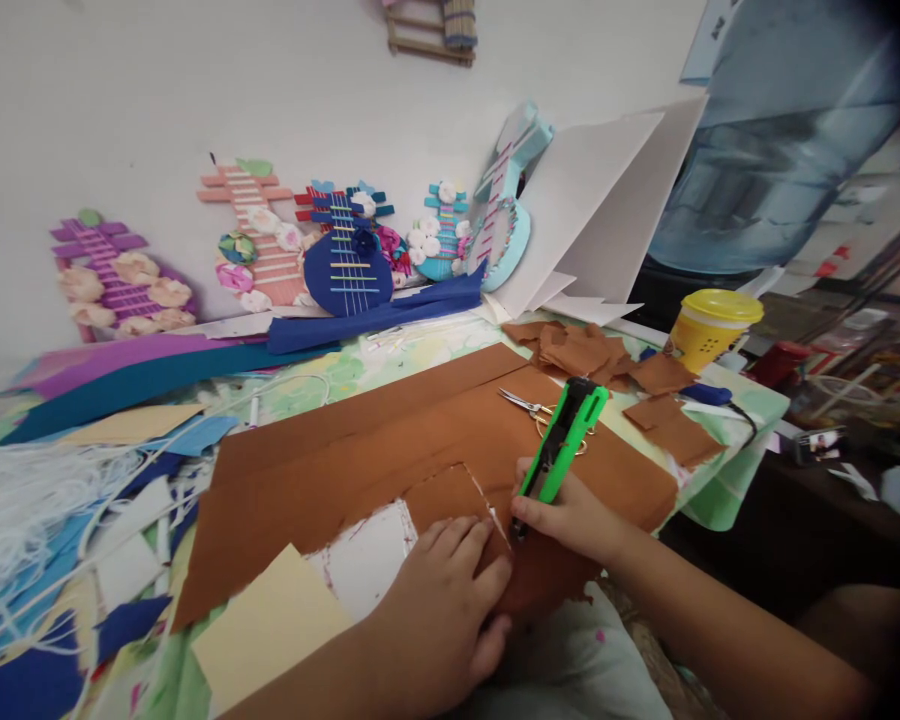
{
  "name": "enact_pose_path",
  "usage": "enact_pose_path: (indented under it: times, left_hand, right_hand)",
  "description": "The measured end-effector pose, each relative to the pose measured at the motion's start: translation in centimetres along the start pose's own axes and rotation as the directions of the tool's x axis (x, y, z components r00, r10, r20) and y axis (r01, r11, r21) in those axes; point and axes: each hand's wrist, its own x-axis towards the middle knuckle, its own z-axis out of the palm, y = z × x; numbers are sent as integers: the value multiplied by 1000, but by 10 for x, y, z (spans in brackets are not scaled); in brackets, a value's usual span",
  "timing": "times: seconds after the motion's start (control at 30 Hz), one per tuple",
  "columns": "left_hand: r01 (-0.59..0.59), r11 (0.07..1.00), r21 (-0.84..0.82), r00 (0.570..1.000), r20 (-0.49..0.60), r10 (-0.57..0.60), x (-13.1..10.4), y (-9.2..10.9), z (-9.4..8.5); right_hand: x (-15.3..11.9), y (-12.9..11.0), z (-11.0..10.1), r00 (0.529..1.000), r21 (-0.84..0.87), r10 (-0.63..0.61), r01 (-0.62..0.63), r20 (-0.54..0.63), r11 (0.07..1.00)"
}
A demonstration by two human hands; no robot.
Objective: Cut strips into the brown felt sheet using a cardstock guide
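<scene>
A large brown sheet (pixel 330 450), fabric or felt by its look, lies across the table in front of me. My left hand (pixel 450 590) rests flat on a brown-faced piece (pixel 442 495) with pale, rough edges, fingers stretched out. Beside that piece is a white board patch (pixel 371 560), partly covered by my hand. Wrapped round a green-and-black utility knife (pixel 562 440), my right hand (pixel 570 515) angles its dark lower end down to the brown sheet, just right of the piece's edge. Small gold-handled scissors (pixel 529 404) lie behind the knife, partly hidden by it.
Several decorated lute-shaped crafts (pixel 349 260) lean on the wall. Brown scraps (pixel 581 355) and a yellow-lidded cup (pixel 712 325) stand at the back right, near a large water bottle (pixel 765 150). White cords (pixel 37 510) clutter the left; a cream card (pixel 274 625) lies nearby.
</scene>
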Motion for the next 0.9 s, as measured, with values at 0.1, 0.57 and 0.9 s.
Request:
enact_pose_path:
  times: [0.1, 0.57, 0.9]
  left_hand:
    - [-3, 1000, -7, 1000, -2, 3, 0, 0, -1]
    - [-37, 999, -4, 998, 53, 37, 2, -6, 5]
    - [-11, 1000, -2, 999, 48, 11, 1, -2, 0]
  right_hand:
    - [0, -2, 0, 999, -29, -2, 3, 49, 1000]
    - [-5, -5, 4, 997, -128, -5, 14, 76, 992]
    - [-7, 2, 4, 1000, -47, -3, 5, 29, 999]
